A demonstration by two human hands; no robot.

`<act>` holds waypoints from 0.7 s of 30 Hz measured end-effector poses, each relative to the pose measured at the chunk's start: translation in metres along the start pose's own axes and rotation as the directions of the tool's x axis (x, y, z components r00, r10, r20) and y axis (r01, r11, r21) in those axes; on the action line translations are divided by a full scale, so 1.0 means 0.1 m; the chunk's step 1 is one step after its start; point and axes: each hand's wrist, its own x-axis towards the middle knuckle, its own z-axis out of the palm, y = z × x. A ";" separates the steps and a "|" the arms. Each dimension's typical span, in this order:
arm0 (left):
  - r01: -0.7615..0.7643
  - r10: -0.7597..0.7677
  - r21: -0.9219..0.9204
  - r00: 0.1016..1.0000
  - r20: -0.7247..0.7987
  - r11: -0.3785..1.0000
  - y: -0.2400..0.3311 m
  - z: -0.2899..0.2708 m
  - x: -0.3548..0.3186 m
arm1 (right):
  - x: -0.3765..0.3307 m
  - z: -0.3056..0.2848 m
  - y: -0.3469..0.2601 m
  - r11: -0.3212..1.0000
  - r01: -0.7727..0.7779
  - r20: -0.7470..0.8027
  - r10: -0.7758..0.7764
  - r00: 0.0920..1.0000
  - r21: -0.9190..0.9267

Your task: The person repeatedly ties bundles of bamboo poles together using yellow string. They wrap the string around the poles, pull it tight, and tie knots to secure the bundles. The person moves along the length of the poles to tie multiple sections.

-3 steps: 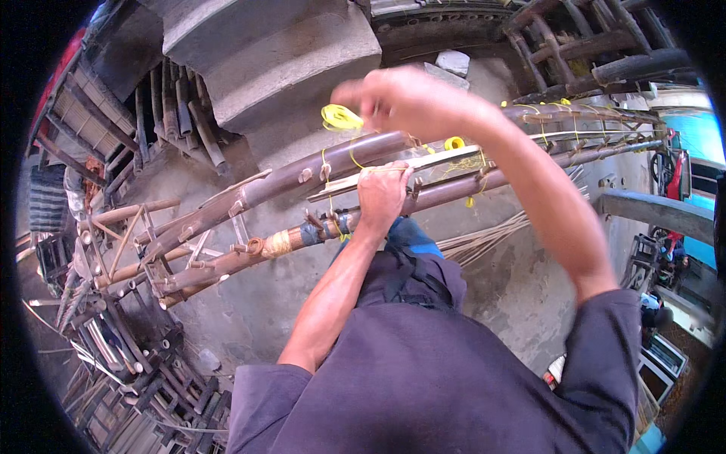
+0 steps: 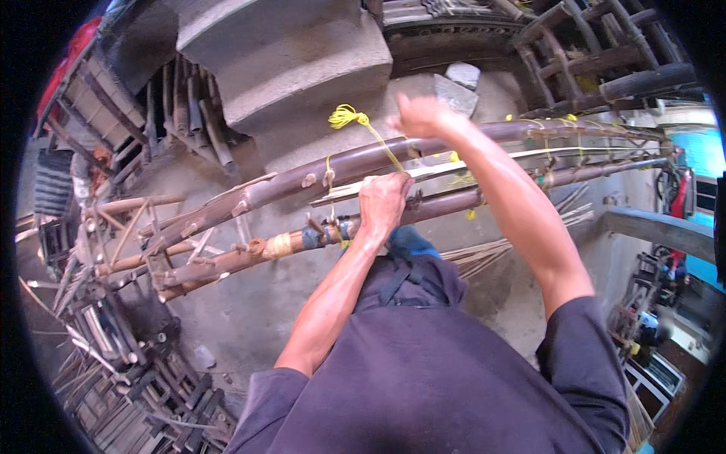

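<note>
Nearest the camera: the person's dark purple short-sleeved shirt [image 2: 454, 378], filling the lower middle of the view, both bare forearms rising out of it.

Left hand [image 2: 384, 203]: closed in a fist, knuckles up, gripping the lower of the long brown bamboo poles [image 2: 227, 261] together with the thin yellow cord [image 2: 386, 150] where they meet. The cord runs taut up and to the left from this fist and ends in a loose yellow tangle [image 2: 344, 116] above the poles.

Just left of the fist, on the same lower pole: a band of blue tape [image 2: 314, 236] and a pale tan wrapping of twine [image 2: 278, 245].

Right hand [image 2: 418, 115]: raised above the upper thick dark-brown bamboo pole [image 2: 363, 160], fingers curled shut; whether it pinches the cord cannot be told, as the hand is blurred.

Between the two thick poles: a pale flat split-bamboo strip [image 2: 484, 163], lying lengthwise. Further yellow ties [image 2: 563, 121] bind the poles toward their right end.

Below the poles, on the grey concrete floor [image 2: 249, 318]: a bundle of thin pale cane slivers [image 2: 491, 253], right of the person's knee.

Beyond the poles: grey concrete steps [image 2: 302, 68], with short dark bamboo lengths [image 2: 189, 106] leaning at their left side.

Far right: dark bamboo furniture frames [image 2: 605, 53], stacked.
</note>
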 end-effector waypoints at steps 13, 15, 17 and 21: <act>0.452 -0.235 -0.549 0.876 0.421 0.703 0.17 -0.54 0.34 | -1.19 2.02 -0.35 0.399 0.767 -0.538 -0.550 0.639 0.504; 0.485 -0.286 -0.477 0.856 0.431 0.733 0.28 -0.53 0.76 | -1.22 1.61 0.04 0.448 0.801 -0.748 -0.348 0.566 0.398; 0.597 -0.436 -0.365 0.788 0.435 0.714 0.04 -0.23 1.07 | -1.06 1.31 0.30 0.738 0.604 -0.745 -0.213 0.632 0.302; 0.655 -0.553 -0.081 0.691 0.465 0.751 -0.70 0.19 1.22 | -0.72 1.00 0.58 0.812 0.526 -0.511 -0.349 0.786 0.255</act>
